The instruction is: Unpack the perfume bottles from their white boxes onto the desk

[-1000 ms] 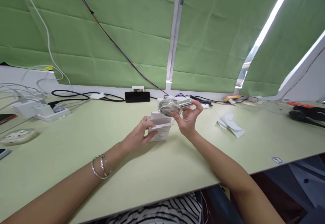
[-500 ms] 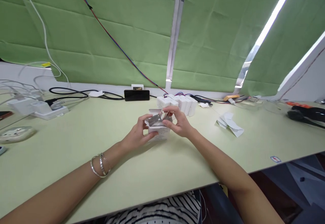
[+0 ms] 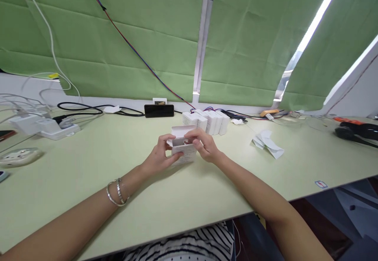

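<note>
A small white cardboard box [image 3: 183, 157] stands on the table in front of me, its top flap [image 3: 181, 131] raised. My left hand [image 3: 161, 154] grips the box from the left, thumb across the front and fingers behind. My right hand [image 3: 205, 144] is at the box's right upper corner, with bent fingers over the opening and the thumb close to the rim. Just inside the opening shows a bit of a shiny clear item [image 3: 186, 141]; the rest of it is hidden by the box wall. Whether the right fingertips still pinch it is hard to see.
Behind the box stands a row of similar white boxes [image 3: 214, 122]. A black phone [image 3: 159, 110] leans near the wall. Crumpled white paper [image 3: 268, 143] lies to the right. Power strips [image 3: 59, 130] and cables occupy the left; a black device [image 3: 357, 131] lies far right.
The shiny clear item has gone down into the box, and my right hand has lowered slightly and shifted left with it. My left hand keeps its grip on the box.
</note>
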Available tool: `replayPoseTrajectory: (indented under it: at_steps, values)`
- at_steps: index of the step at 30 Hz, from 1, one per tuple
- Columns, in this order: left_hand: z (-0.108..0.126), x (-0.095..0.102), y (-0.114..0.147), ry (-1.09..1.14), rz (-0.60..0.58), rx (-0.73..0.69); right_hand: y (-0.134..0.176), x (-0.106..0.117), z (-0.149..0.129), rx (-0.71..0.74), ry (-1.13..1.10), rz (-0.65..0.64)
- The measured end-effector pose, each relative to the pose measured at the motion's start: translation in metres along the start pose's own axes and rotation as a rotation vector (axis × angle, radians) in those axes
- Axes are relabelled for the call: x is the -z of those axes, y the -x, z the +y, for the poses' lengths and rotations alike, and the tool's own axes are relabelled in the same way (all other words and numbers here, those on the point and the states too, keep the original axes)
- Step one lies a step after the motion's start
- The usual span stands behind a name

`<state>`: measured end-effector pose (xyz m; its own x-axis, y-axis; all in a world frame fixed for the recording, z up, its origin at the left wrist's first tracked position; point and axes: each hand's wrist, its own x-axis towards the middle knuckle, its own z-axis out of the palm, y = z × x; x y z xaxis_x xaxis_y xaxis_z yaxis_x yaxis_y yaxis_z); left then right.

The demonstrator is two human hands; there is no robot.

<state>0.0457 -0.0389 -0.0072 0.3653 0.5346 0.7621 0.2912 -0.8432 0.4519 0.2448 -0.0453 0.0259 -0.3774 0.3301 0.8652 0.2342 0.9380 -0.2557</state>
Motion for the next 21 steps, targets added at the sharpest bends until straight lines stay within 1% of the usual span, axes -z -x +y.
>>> replayPoseTrajectory:
  at_steps: [2, 5, 8, 10, 12, 15, 21]
  values:
    - [-0.003, 0.000, 0.000, 0.010, 0.010, -0.027, 0.004, -0.001, 0.006, -0.011, 0.009, 0.081]
    - [-0.007, 0.000, -0.001, 0.013, 0.028, -0.129, 0.008, -0.004, 0.013, -0.029, 0.074, 0.175]
    - [-0.008, 0.001, -0.003, 0.010, 0.021, -0.236, 0.010, -0.008, 0.016, -0.050, 0.112, 0.230]
    - [-0.008, 0.002, -0.004, 0.007, 0.005, -0.281, 0.010, -0.009, 0.016, -0.057, 0.116, 0.253]
    - [-0.007, 0.004, -0.005, -0.009, -0.016, -0.287, 0.009, -0.009, 0.016, -0.058, 0.124, 0.271]
    - [-0.005, 0.006, -0.005, -0.061, -0.024, -0.249, 0.008, -0.009, 0.015, -0.052, 0.133, 0.278]
    - [-0.001, 0.007, -0.005, -0.154, 0.026, -0.200, 0.007, -0.008, 0.016, -0.061, 0.112, 0.284]
